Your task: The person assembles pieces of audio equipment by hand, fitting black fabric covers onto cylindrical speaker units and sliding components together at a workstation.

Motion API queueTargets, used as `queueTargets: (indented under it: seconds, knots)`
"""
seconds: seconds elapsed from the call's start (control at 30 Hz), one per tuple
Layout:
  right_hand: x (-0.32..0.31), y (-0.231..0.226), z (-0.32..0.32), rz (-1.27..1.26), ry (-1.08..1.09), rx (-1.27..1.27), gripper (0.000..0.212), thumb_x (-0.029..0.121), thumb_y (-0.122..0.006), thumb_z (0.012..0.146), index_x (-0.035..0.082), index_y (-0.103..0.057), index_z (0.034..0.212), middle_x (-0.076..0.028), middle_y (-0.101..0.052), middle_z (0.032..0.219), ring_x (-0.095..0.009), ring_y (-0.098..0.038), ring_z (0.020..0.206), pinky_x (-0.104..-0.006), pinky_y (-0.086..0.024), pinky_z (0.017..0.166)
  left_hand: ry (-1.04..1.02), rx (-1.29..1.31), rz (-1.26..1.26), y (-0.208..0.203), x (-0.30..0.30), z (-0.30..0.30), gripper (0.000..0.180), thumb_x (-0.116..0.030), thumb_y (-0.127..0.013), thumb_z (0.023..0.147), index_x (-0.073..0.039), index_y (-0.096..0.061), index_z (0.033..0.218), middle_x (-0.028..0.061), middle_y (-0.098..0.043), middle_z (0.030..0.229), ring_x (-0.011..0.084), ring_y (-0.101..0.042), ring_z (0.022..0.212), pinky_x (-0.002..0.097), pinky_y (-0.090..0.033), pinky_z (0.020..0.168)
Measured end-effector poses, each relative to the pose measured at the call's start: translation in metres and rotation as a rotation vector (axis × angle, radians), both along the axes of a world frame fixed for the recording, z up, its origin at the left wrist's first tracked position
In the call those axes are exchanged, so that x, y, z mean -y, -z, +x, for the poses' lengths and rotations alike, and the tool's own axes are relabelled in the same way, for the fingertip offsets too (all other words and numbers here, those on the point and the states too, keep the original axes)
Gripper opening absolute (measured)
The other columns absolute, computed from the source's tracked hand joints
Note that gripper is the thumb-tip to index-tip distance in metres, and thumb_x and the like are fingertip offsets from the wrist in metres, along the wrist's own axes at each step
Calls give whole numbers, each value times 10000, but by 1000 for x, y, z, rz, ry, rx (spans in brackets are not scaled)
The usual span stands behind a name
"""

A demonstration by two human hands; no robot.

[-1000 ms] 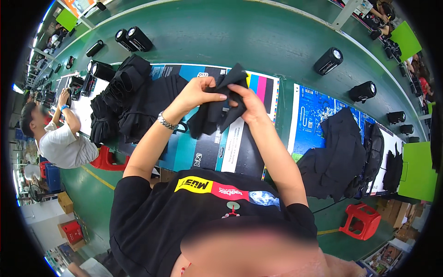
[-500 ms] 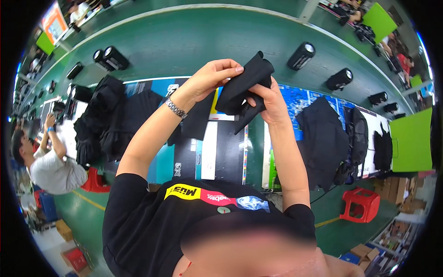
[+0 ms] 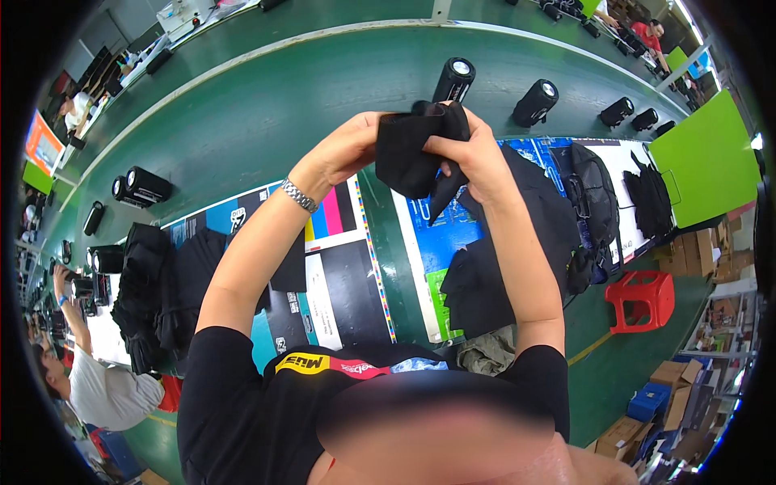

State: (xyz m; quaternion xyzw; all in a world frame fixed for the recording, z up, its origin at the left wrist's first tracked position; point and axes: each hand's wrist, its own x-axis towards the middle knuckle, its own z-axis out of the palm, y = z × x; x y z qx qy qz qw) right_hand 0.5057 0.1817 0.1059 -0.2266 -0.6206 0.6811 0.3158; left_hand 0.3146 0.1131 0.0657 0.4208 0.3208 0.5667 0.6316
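Observation:
A piece of black cloth point(image 3: 404, 153), folded into a loose tube-like shape, is held up over the table by both hands. My left hand point(image 3: 349, 147) grips its left edge, the fingertips hidden behind the fabric. On the other side, my right hand point(image 3: 482, 158) pinches the cloth between thumb and fingers, and a pointed flap hangs below. Under my right forearm lies a spread of black cloth pieces point(image 3: 517, 250). A heap of black cloth point(image 3: 145, 299) lies at the left end of the table. Just beyond my hands stands a black cylindrical speaker point(image 3: 454, 79).
More black speakers point(image 3: 537, 103) stand along the green bench point(image 3: 323, 89). At the right are a black backpack point(image 3: 596, 194), an upright green panel point(image 3: 703, 162) and a red stool point(image 3: 640, 301). A person in a white shirt point(image 3: 113, 392) works at the left.
My view has swung right, so the tables and speakers appear shifted left. My left fingers have gone from pinching the cloth's upper edge to behind it. Both hands still hold the cloth.

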Motion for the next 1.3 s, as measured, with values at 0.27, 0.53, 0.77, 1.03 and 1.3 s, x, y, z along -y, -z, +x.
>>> queueTargets:
  seconds: [0.27, 0.53, 0.77, 1.03, 1.3]
  knots:
    - [-109, 14, 49, -254, 2, 62, 134, 133, -655, 826, 45, -624, 921, -4, -587, 766, -57, -498, 579, -192, -313, 423, 43, 68, 57, 17, -80, 13, 236, -205, -573, 929, -35, -592, 1093, 40, -627, 1044, 119, -584, 984, 297, -451, 891]
    - [-196, 54, 12, 523, 677, 299, 207, 131, -675, 785, 29, -661, 965, -79, -679, 848, -214, -632, 770, -338, -480, 729, -576, -376, 134, 58, -209, 27, 158, -115, -588, 906, -20, -637, 1023, 49, -626, 1001, 106, -590, 865, 256, -485, 764]
    - [-226, 82, -31, 240, 701, 165, 208, 153, -675, 800, -2, -653, 937, -115, -665, 845, -206, -623, 781, -334, -475, 708, -715, -104, 2, 84, -236, 22, 137, -147, -589, 913, -40, -623, 991, 26, -608, 888, 99, -573, 774, 255, -465, 650]
    - [-130, 70, -95, -83, 371, 108, 185, 174, -684, 819, 5, -644, 882, -59, -618, 745, -162, -582, 668, -305, -462, 623, -611, -82, -99, 59, -124, -68, 139, -142, -526, 938, -29, -603, 965, 30, -616, 834, 106, -580, 702, 274, -483, 606]
    - [-124, 73, -133, 420, 330, 696, 337, 298, -630, 762, 18, -698, 937, -190, -688, 936, -324, -655, 912, -376, -490, 799, -631, -161, -466, 62, -83, -92, 161, -73, -478, 910, 45, -588, 906, 83, -604, 799, 135, -569, 627, 271, -487, 548]
